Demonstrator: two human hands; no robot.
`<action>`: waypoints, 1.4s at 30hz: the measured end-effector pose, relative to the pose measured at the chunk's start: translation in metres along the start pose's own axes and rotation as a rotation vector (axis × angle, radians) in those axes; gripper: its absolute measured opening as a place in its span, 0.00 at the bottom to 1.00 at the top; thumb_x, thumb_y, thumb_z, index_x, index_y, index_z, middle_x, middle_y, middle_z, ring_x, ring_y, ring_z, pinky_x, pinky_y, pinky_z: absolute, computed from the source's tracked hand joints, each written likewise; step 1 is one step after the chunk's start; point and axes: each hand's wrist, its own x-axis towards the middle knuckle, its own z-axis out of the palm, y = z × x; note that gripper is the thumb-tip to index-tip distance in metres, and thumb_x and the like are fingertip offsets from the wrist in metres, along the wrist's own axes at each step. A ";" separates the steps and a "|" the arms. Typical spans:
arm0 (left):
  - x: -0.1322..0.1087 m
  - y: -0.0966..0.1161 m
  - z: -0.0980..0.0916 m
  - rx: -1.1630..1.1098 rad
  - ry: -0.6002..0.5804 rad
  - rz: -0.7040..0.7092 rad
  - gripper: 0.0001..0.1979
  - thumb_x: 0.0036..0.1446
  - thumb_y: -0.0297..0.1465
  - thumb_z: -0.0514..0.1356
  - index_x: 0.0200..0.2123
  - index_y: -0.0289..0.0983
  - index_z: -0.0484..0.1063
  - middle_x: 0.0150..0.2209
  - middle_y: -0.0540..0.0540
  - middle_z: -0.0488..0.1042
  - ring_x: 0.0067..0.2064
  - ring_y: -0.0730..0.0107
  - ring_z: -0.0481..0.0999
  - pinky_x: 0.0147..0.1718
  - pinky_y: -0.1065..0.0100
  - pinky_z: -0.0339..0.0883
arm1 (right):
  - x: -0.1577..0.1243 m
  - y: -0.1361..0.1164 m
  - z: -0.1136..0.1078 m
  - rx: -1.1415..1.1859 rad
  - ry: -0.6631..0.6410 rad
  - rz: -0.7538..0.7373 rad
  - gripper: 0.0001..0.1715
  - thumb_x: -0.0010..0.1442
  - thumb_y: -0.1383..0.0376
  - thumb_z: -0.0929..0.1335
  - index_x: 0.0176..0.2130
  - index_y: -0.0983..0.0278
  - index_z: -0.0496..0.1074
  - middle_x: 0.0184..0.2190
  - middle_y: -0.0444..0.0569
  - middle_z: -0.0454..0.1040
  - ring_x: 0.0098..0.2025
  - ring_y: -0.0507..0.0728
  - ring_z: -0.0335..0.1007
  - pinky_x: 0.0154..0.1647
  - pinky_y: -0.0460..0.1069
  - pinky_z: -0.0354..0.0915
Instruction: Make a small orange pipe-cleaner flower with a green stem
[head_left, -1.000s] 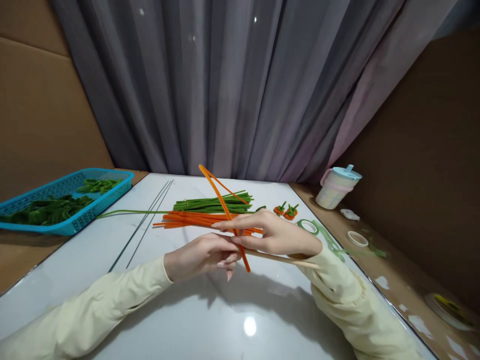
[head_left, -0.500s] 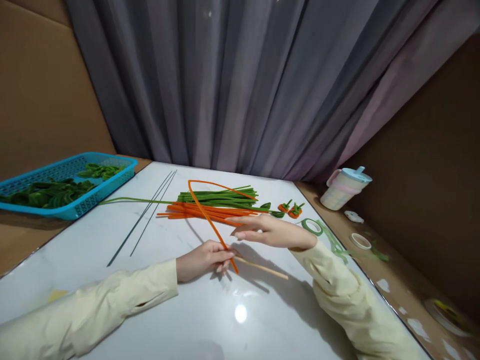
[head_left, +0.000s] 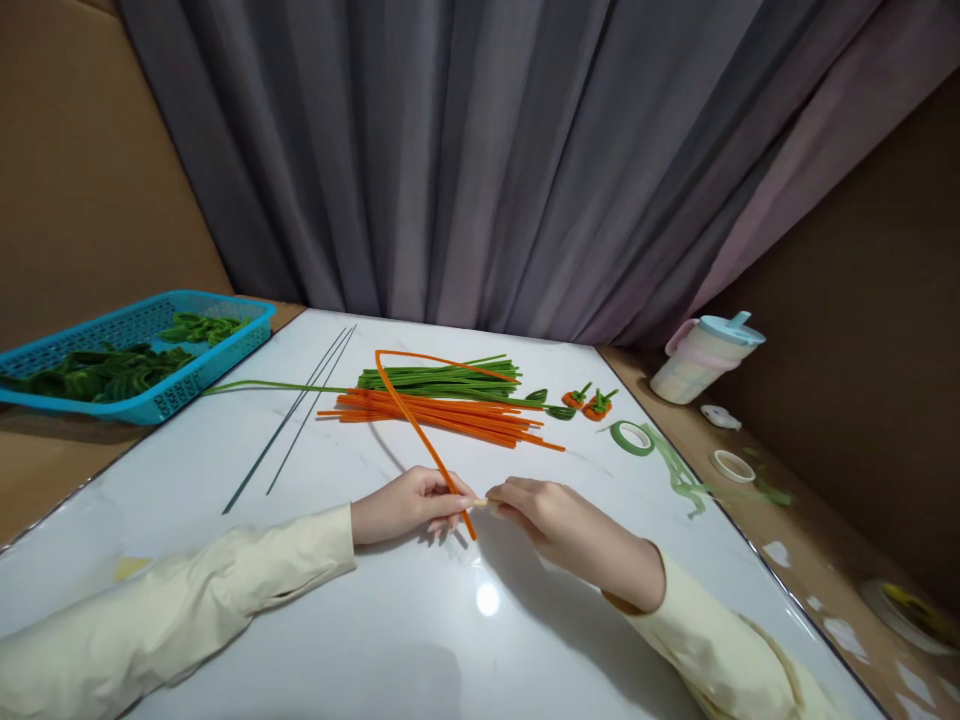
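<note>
My left hand (head_left: 416, 505) pinches a bent orange pipe cleaner (head_left: 420, 430) together with one end of a thin wooden stick (head_left: 481, 502). The pipe cleaner rises from the fingers, folds sharply at its top and runs back to the right. Closed around the stick just right of the left fingertips is my right hand (head_left: 559, 520), which hides most of the stick. Beyond the hands lies a pile of orange pipe cleaners (head_left: 442, 415), with a pile of green pipe cleaners (head_left: 435, 380) behind it.
At the left stands a blue basket (head_left: 150, 405) of green coiled pieces. Dark thin wires (head_left: 292, 420) lie near it. Two small orange pieces with green tops (head_left: 598, 405), green tape (head_left: 632, 438), a white ring (head_left: 733, 466) and a lidded cup (head_left: 705, 360) are at the right.
My right hand has come down from above the orange pile and closed on the wooden stick. My left hand keeps its pinch. The view has shifted slightly.
</note>
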 end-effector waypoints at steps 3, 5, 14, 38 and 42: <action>0.001 -0.002 0.001 -0.007 0.020 0.015 0.16 0.54 0.39 0.58 0.37 0.30 0.70 0.20 0.53 0.66 0.19 0.80 0.60 0.20 0.74 0.57 | 0.001 -0.006 0.008 0.000 0.046 0.068 0.17 0.61 0.54 0.63 0.38 0.66 0.68 0.32 0.50 0.72 0.31 0.56 0.69 0.28 0.47 0.59; 0.001 -0.004 0.001 -0.003 0.026 0.026 0.15 0.55 0.39 0.58 0.35 0.31 0.69 0.19 0.53 0.66 0.18 0.81 0.59 0.19 0.75 0.57 | 0.003 -0.010 0.015 -0.022 0.068 0.099 0.19 0.59 0.51 0.63 0.36 0.65 0.68 0.31 0.50 0.72 0.30 0.56 0.69 0.27 0.47 0.58; 0.001 -0.003 0.004 0.089 0.097 0.031 0.22 0.58 0.43 0.53 0.22 0.31 0.68 0.15 0.53 0.63 0.17 0.81 0.61 0.21 0.74 0.58 | 0.005 -0.011 0.025 -0.134 0.131 0.143 0.22 0.60 0.49 0.61 0.34 0.65 0.69 0.28 0.48 0.73 0.28 0.54 0.69 0.24 0.46 0.48; 0.003 -0.004 0.001 0.098 0.228 0.113 0.19 0.58 0.44 0.52 0.30 0.31 0.66 0.22 0.48 0.72 0.18 0.80 0.64 0.17 0.76 0.57 | 0.007 0.002 0.024 0.184 0.170 0.011 0.15 0.62 0.72 0.58 0.43 0.66 0.71 0.32 0.50 0.73 0.34 0.53 0.69 0.34 0.45 0.60; 0.001 -0.005 0.003 0.149 0.196 0.132 0.19 0.58 0.44 0.51 0.30 0.32 0.66 0.23 0.49 0.70 0.19 0.79 0.65 0.18 0.75 0.58 | 0.008 -0.003 0.021 0.188 0.142 -0.024 0.13 0.64 0.65 0.60 0.43 0.63 0.71 0.32 0.48 0.73 0.33 0.52 0.67 0.34 0.45 0.58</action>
